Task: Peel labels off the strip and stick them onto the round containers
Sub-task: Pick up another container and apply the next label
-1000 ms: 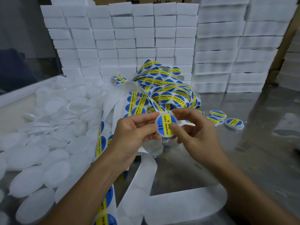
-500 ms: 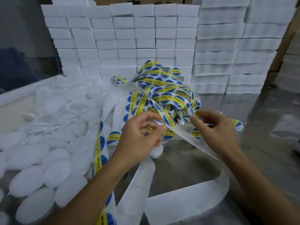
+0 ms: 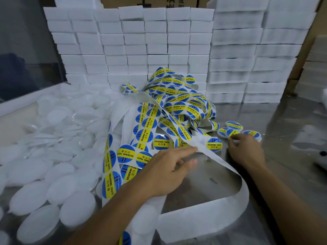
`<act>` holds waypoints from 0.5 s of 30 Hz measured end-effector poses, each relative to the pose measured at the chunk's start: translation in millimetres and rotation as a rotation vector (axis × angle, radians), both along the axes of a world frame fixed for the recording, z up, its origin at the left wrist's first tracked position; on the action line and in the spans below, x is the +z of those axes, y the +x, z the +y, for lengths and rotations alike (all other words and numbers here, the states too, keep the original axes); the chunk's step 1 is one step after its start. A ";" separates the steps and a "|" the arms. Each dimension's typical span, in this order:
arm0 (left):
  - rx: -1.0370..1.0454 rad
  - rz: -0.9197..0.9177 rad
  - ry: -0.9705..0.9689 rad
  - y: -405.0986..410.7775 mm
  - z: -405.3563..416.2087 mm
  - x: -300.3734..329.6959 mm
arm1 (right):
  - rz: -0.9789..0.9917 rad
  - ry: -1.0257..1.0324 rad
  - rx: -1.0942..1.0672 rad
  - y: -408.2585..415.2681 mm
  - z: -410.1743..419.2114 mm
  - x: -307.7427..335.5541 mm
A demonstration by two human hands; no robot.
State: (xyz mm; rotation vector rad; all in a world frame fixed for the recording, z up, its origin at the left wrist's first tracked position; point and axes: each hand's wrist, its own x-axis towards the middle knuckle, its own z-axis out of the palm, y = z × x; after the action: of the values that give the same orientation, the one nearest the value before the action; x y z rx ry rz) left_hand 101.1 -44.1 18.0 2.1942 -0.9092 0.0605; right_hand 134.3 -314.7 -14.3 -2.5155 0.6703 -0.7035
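A tangled strip of blue and yellow "soldering paste" labels (image 3: 177,106) lies heaped in the middle of the metal table (image 3: 286,156). Its bare white backing (image 3: 203,221) loops toward me. My left hand (image 3: 168,168) lies over the strip with its fingers stretched out, the index tip touching the backing beside one label (image 3: 214,145). My right hand (image 3: 246,150) reaches to a small group of labelled round containers (image 3: 234,125) and pinches the nearest one (image 3: 231,133) at its edge. Unlabelled white round containers (image 3: 53,156) are piled at the left.
Stacks of white boxes (image 3: 141,41) wall off the back, with taller stacks (image 3: 247,59) at the back right. A cardboard carton (image 3: 150,1) stands behind them. A dark object (image 3: 323,153) sits at the right edge.
Both hands held a labelled container in front of me. The right hand has carried it right to the labelled group. The left hand has dropped onto the strip with its fingers spread out.
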 end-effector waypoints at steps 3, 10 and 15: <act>-0.023 0.008 -0.016 -1.2 -0.9 0.1 | 0.118 -0.111 0.013 -0.2 0.7 -0.9; -0.045 0.014 -0.030 -2.9 -3.7 -1.2 | -0.269 0.168 0.099 -8.1 14.9 10.2; -0.030 0.026 -0.078 0.0 -4.4 -3.9 | -0.283 0.239 0.504 -22.8 47.2 21.4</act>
State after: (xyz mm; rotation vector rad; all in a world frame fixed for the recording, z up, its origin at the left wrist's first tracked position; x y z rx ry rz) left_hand 101.1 -48.4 14.1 2.1045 -0.9097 0.0525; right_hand 111.4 -267.5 7.1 -2.1726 0.0113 -0.7179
